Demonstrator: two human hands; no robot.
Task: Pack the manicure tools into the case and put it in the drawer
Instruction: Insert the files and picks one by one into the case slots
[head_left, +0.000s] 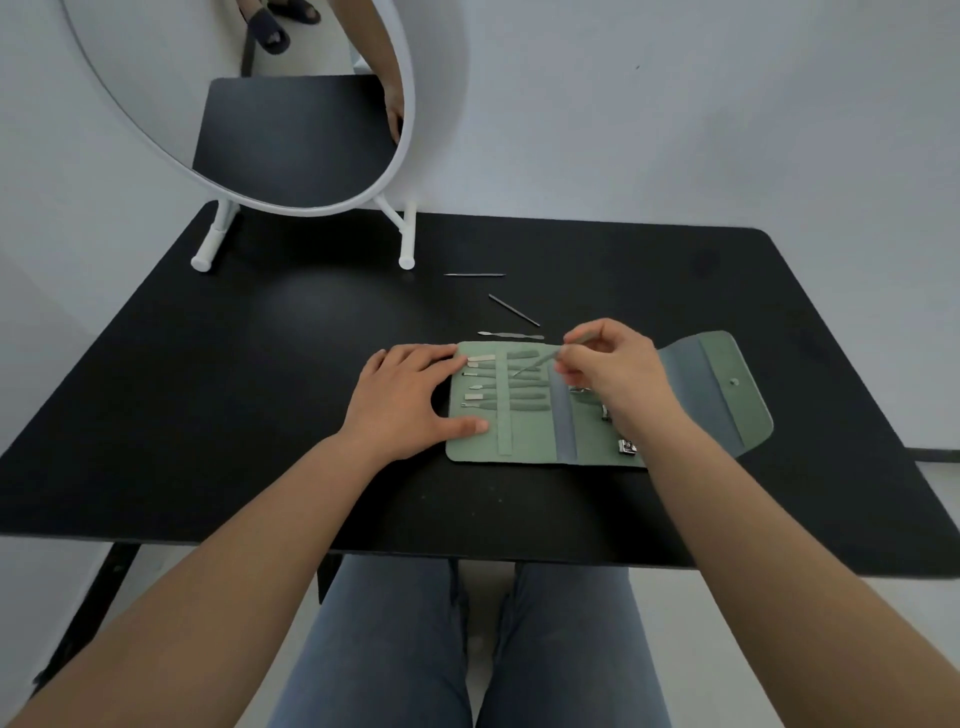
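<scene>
The black counter (260, 415) carries a green case (524, 441) lying unfolded flat, its snap flap (727, 384) spread out well to the right of the working grip. The left hand (410, 400) lies flat with fingers spread, not closed on anything, pressing the case's left edge down, which looks like the right way to keep the soft panel from sliding. The right hand (613, 369) has its fingertips pinched together on a thin metal tool (540, 362), whose tip angles down and left from the grip toward the elastic strap (503, 400) where five or so tools already sit in a row. To do this step well, I'd say the tip should go in low and nearly level with the panel, under the strap at the open slot, with the left hand holding firm. Just beyond the grip, three loose tools wait on the counter: a flat pusher (511, 335) nearest, a dark pick (514, 310) farther, and a thin rod (474, 274) farthest. Below the right wrist, the clippers (627, 447) are half covered, so I cannot tell how they sit in their pockets. No drawer shows anywhere, and the tool's working end is too small to name.
</scene>
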